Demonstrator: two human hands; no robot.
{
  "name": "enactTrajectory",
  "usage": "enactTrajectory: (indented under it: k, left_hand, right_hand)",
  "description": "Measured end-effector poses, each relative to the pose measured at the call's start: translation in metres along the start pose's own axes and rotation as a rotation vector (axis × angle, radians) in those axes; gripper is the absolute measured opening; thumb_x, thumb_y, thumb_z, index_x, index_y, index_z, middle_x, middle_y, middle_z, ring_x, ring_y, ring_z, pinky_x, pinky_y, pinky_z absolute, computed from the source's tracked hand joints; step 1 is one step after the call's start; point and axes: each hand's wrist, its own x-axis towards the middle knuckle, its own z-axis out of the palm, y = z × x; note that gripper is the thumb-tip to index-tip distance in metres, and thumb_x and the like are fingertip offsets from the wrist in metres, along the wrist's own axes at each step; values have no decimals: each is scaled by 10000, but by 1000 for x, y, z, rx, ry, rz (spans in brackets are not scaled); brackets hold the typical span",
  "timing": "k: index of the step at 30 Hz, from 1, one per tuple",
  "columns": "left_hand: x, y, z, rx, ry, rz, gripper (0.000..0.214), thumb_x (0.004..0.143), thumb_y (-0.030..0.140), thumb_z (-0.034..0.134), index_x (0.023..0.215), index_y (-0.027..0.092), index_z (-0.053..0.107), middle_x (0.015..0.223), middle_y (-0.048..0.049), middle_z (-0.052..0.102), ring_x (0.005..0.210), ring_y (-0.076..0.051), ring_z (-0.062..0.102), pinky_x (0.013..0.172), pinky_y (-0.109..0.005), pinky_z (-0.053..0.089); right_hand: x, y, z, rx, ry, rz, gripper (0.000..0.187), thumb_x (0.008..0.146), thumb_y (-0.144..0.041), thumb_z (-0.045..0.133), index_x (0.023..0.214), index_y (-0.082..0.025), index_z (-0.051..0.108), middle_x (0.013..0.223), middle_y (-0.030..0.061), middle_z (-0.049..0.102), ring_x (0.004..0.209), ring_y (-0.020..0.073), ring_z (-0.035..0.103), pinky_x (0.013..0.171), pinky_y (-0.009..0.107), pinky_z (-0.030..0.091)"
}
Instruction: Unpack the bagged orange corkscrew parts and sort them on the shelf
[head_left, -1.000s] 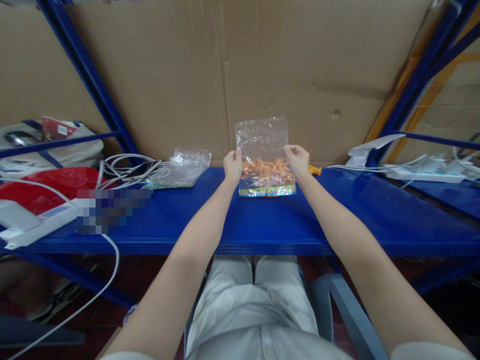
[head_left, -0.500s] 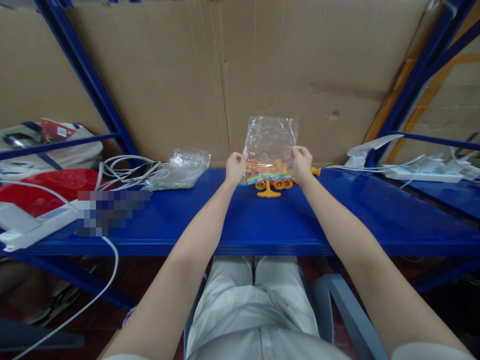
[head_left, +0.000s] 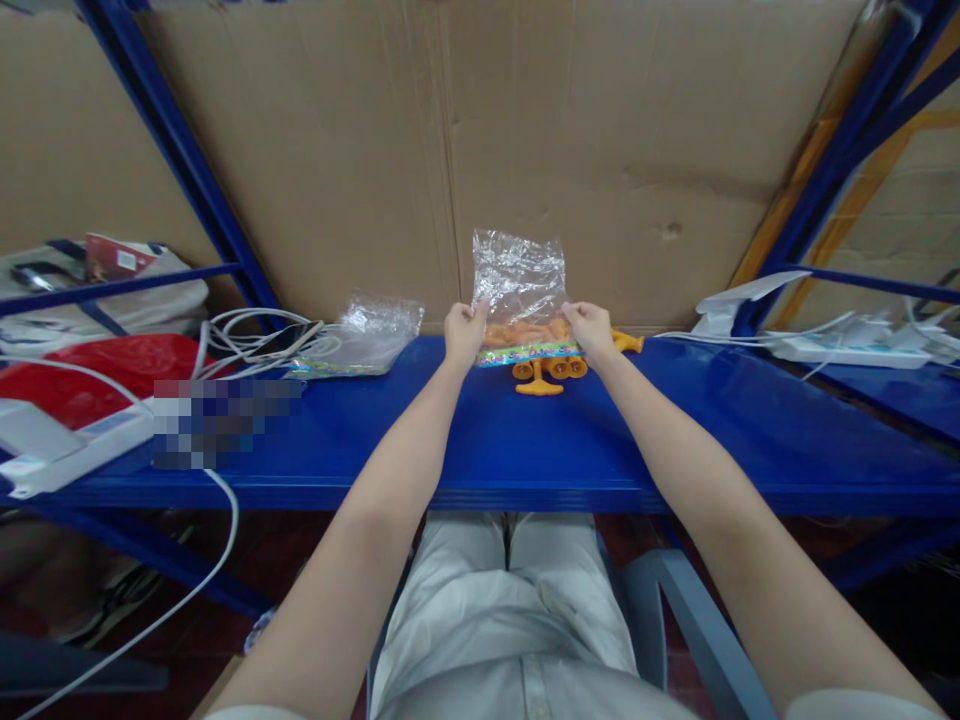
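A clear plastic bag (head_left: 519,270) with a colourful strip along its lower edge is stretched between my hands, upright above the table. My left hand (head_left: 466,335) pinches its left edge. The right edge is pinched between the thumb and fingers of my right hand (head_left: 590,330). Behind and below the bag lie several orange plastic pieces (head_left: 538,385), some with round hollow ends and one with a T-shaped handle. Part of them shows only through the film, so I cannot tell whether any are inside the bag.
On the blue table (head_left: 525,450), more clear bags (head_left: 367,340) lie left of my hands, beside coiled white cables (head_left: 259,335). A red plastic bag (head_left: 97,370) and a white power strip (head_left: 82,445) are farther left. Another power strip (head_left: 851,348) lies right. Cardboard (head_left: 600,130) stands behind.
The plastic bag has shifted a little to the left and its film is more wrinkled. My right hand has moved left, closer to my left hand. The orange pieces stay put.
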Motion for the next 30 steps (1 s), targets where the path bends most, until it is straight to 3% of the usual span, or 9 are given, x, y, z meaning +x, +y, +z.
enactTrajectory:
  k: [5,8,12,18,24,30]
  left_hand:
    - [0,3,4,-258,-92,-244,512,856,496,731,573,195,427,523,68,388,534,-84,427,529,-198,340]
    - [-2,6,5,-421,-131,-309,421,871,430,740,625,179,509,574,40,503,566,-94,517,556,-198,424]
    - [-2,6,4,-476,-179,-358,258,913,338,700,739,162,626,638,15,595,577,-115,575,572,-233,495]
    - [6,-5,4,-454,-213,-358,320,919,485,670,908,167,702,621,20,567,481,-93,522,466,-204,406]
    - [6,-7,0,-402,-315,-320,453,890,598,649,982,160,713,462,97,298,363,-70,319,397,-206,287]
    - [1,2,-1,-301,-287,-260,400,892,546,678,898,148,727,457,86,341,409,-77,367,429,-202,269]
  right_hand:
    - [7,7,-2,127,-37,-16,254,829,-450,719,830,-197,702,622,-30,554,592,127,510,559,245,422]
    - [9,7,-2,204,-53,2,270,825,-477,747,877,-214,719,611,-38,534,588,127,520,545,237,424]
    - [11,9,-3,248,-77,11,260,814,-469,770,866,-218,726,699,-25,612,660,126,571,593,238,479]
    - [13,13,-7,260,-122,28,283,801,-504,782,878,-235,738,725,-19,643,709,146,629,635,265,534]
    - [12,15,-10,256,-167,93,345,762,-543,790,952,-257,759,836,-2,720,837,186,693,749,330,586]
    - [11,14,-9,319,-64,63,327,730,-501,814,909,-232,760,1018,23,768,1034,203,687,934,353,550]
